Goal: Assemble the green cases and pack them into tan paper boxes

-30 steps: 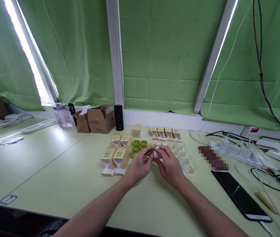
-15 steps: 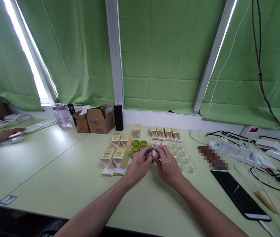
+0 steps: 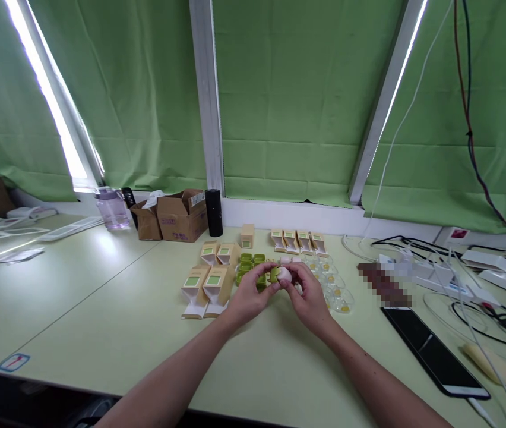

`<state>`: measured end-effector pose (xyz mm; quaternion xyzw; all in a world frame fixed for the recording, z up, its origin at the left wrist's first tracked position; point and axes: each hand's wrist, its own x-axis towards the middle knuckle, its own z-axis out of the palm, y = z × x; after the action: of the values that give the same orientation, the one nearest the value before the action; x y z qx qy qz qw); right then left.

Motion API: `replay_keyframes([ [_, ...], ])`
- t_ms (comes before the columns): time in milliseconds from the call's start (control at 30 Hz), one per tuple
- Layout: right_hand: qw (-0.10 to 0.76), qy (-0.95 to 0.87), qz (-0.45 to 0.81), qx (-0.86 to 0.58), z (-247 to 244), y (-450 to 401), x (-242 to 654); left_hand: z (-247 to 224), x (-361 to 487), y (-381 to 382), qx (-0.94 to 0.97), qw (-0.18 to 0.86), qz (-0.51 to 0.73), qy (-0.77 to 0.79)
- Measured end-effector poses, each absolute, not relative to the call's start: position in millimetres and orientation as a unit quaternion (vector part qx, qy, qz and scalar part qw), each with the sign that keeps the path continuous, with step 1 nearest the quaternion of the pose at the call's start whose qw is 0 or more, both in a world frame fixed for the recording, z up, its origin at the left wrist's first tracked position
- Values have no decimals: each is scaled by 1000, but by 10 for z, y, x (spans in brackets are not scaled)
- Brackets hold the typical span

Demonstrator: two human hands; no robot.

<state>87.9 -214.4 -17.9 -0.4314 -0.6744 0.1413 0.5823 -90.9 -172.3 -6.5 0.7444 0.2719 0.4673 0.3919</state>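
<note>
My left hand (image 3: 252,295) pinches a small green piece (image 3: 274,274), and my right hand (image 3: 307,295) grips a pale pinkish-white rounded piece (image 3: 284,275). The two pieces touch, held just above the table. Behind and left of my left hand are several green square containers (image 3: 246,266). Several clear plastic shells with yellow centres (image 3: 341,301) lie right of my right hand. More pale pink pieces (image 3: 290,260) sit behind my fingers, partly hidden. Open kraft boxes with green labels (image 3: 213,284) stand at the left.
More small boxes (image 3: 298,241) stand at the back, with one closed box (image 3: 247,236) beside them. A black cylinder (image 3: 214,213), cardboard carton (image 3: 182,217) and bottle (image 3: 113,208) line the back left. At right are a phone (image 3: 433,351), power strip (image 3: 451,285) and cables.
The held pieces have turned, so the green one now shows on the left, and the pale one has shifted slightly right. Another person's hand at the far left has left the view.
</note>
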Motion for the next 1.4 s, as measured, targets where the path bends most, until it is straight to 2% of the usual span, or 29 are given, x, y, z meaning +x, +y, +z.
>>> replay_keyframes([
  [167,601,-634,225,-431,-185,-2146,849,-75,-824,-1741,699,471,472,260],
  [467,658,-541,319,-416,-196,-2121,807,-75,-808,-1764,668,482,498,269],
  [600,732,-413,424,-338,-166,-2034,930,-120,-838,-1676,632,497,529,270],
  [733,730,-355,512,-281,-133,-1989,1028,-117,-863,-1619,604,501,569,247],
  [1100,711,-377,526,-272,-71,-2054,1051,-82,-904,-1621,566,522,596,230],
  [1400,719,-421,477,-280,67,-2122,1059,-45,-918,-1659,559,524,602,225],
])
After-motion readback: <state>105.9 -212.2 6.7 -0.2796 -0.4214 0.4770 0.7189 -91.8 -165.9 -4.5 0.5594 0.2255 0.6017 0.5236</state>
